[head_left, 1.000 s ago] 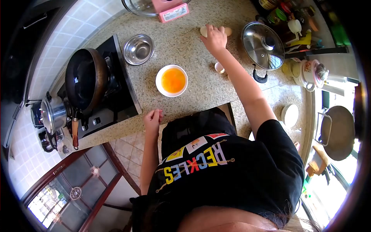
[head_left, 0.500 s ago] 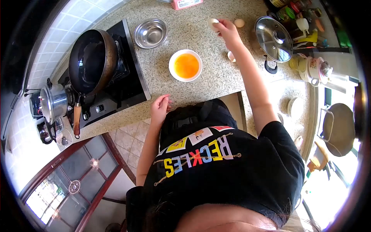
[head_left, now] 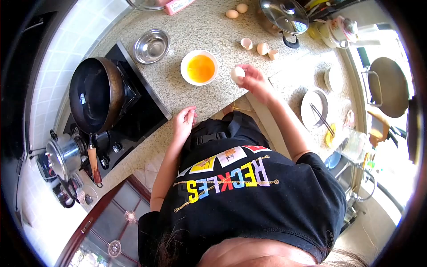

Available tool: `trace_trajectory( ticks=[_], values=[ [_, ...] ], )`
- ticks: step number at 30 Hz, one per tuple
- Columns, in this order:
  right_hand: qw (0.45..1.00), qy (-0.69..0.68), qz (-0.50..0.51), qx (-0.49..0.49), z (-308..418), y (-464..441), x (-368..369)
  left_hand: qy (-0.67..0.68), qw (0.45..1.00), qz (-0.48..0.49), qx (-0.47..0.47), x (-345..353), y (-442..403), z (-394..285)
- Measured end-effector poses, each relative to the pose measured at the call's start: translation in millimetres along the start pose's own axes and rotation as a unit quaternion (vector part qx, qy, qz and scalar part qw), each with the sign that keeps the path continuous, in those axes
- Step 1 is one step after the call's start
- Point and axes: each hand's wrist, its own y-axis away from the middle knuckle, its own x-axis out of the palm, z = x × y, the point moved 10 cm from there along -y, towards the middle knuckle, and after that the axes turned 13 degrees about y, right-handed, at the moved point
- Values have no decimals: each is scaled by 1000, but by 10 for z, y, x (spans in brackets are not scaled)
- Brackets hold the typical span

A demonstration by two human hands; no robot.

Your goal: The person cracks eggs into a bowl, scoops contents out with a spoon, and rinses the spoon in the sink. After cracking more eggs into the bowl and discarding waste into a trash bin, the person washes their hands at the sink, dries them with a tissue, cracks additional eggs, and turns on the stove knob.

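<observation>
So the right hand [head_left: 259, 84] has a pale egg [head_left: 237, 74] up near the near edge of the stone surface [head_left: 222, 95], grip pinching it between thumb and fingers. Can't tell if the shell's whole, since the fingers cover part of it. The egg's just right of a white bowl [head_left: 183, 70], not touching it, and the bowl's got yellow-orange liquid egg [head_left: 200, 69] in it.

Left hand [head_left: 184, 122] is down by the near edge, left of the buckle on the person's waist, fingers loosely curled. Honestly can't tell if that grip is pressed together or has a bit of a gap.

Rest of the spread: three pieces of eggshell [head_left: 247, 43] sit beyond the held egg, a bit to the right, and two brownish eggs [head_left: 232, 14] are side by side farther off. Far right there's a pot [head_left: 284, 17] with a glass lid on. A shiny steel bowl [head_left: 151, 46] is left of the white one and a little farther back. Over on the left, a big dark wok [head_left: 91, 95] sits tilted on the black stove [head_left: 144, 111], wooden handle toward the near side.
</observation>
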Motion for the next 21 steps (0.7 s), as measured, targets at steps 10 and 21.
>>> trace_trajectory(
  ticks=[10,21],
  values=[
    [872,343,-332,-106,-572,757,-451,-67,996,60,9,124,-33,-23],
    [733,457,-434,-255,-250,903,-321,-119,988,100,17,230,-40,-99]
  ],
)
